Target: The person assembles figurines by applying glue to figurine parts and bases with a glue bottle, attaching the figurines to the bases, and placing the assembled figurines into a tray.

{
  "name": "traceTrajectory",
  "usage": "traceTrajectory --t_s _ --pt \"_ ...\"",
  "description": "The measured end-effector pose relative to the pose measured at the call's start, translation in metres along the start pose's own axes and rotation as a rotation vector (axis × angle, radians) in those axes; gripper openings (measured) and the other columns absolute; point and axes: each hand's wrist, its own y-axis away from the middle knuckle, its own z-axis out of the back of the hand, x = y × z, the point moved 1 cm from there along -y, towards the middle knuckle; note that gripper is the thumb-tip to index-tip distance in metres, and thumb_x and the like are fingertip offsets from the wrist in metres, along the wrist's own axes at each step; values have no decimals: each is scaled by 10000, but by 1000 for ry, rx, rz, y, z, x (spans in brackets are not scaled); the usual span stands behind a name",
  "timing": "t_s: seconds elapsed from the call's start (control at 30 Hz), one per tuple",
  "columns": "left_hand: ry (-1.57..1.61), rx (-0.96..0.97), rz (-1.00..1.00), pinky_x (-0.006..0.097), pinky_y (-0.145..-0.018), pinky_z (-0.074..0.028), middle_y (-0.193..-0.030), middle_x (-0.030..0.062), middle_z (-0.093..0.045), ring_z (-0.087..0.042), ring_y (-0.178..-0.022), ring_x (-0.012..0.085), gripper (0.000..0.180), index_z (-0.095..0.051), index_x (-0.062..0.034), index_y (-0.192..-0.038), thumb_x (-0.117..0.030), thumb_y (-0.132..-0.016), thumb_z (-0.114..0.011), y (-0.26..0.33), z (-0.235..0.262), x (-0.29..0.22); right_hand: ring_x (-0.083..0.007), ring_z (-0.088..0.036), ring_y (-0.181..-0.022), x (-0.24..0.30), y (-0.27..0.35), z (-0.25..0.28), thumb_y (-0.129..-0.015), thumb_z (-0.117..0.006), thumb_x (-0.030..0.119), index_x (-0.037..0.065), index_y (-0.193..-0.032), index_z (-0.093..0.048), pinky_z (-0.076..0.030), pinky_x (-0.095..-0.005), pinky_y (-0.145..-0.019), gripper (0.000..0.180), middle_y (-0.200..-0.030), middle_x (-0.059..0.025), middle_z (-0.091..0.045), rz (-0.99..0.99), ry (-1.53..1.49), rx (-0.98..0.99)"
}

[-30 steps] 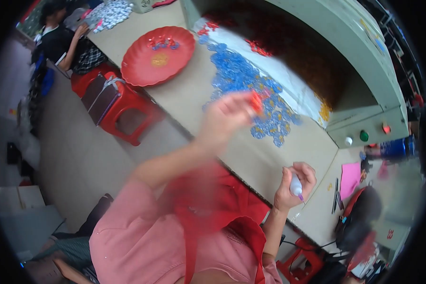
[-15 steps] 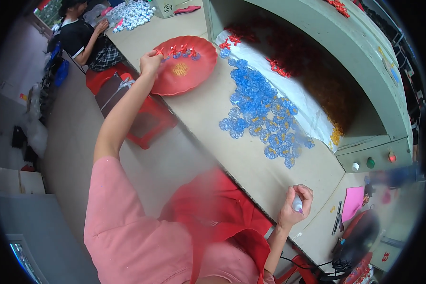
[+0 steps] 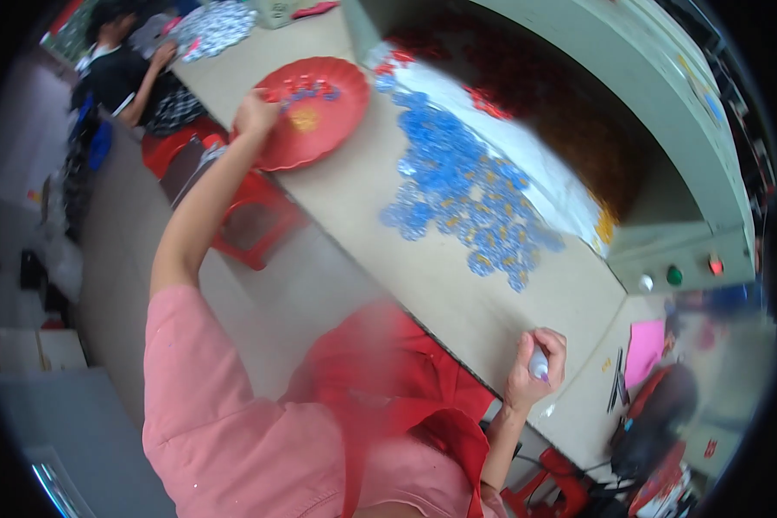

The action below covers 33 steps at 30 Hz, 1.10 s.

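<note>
At the far left, my left hand [image 3: 257, 114] is over the near-left rim of a red scalloped plate [image 3: 341, 129]. Blur smears its fingers, so whether they hold anything does not show. Several small red figures on blue bases [image 3: 306, 89] stand in a row inside the plate. Lower right, just above the table edge, my right hand [image 3: 537, 367] is wrapped round a small white squeeze bottle [image 3: 539, 363], its purplish tip pointing down. Between the hands lies a spread of clear blue flower-shaped plastic pieces [image 3: 445, 151], some with yellow centres.
Behind the blue pieces, a grey-green hooded cabinet [image 3: 578, 52] holds red and yellow parts on white sheeting [image 3: 540, 186]. Tweezers [image 3: 617, 384] and pink paper [image 3: 643, 352] lie at right. A co-worker [image 3: 129, 78] sits at far left near a white-and-blue pile [image 3: 217, 30]. A red stool [image 3: 263, 229] stands below the table.
The view has shifted, moving the scene slightly left. My left hand remains at the plate's left side, its pinched red figure no longer distinguishable. My right hand still grips the squeeze bottle.
</note>
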Motion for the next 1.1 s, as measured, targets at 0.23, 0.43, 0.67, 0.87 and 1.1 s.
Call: traceTrajectory --t_s 0.23,0.43,0.67,0.87,1.1 --pt "-141 -315 -325 378 -826 -438 -1004 152 -592 -564 -933 300 510 -504 -74 -1165 -208 -700 -667 29 46 -32 -124 -542 -696 -4 -6 7 -741 -608 -67 -21 -848 -532 -453 -221 -640 139 -817 -85 -534 -100 -41 -1" --pt "493 -15 -952 373 -828 -424 -952 164 -593 -556 -918 300 322 -590 -57 -1048 -165 -746 -626 87 -15 -193 -156 -558 -694 5 -2 12 -716 -634 -37 7 -836 -555 -460 -244 -628 150 -782 -86 -561 -110 -83 -10" --pt "-240 258 -951 420 -796 -444 -996 215 -584 -569 -916 362 486 -599 -78 -1057 -464 -779 -501 54 -115 -263 -228 -577 -646 18 12 28 -699 -605 7 54 -806 -539 -463 -305 -555 135 -771 -64 -570 -101 -137 -32" --pt "-412 210 -1035 423 -796 -445 -970 202 -592 -580 -903 351 472 -603 -109 -1044 -469 -826 -388 4 -166 -296 -221 -584 -656 8 24 43 -704 -612 42 49 -784 -523 -458 -309 -543 121 -761 -54 -559 -141 -34 -145" --pt "-586 57 -933 401 -725 -484 -947 137 -626 -616 -853 291 464 -660 -114 -916 -437 -858 -331 -14 -127 -292 -226 -571 -639 7 -1 31 -695 -604 -5 58 -812 -548 -468 -306 -567 144 -744 -68 -568 -84 -92 -91"
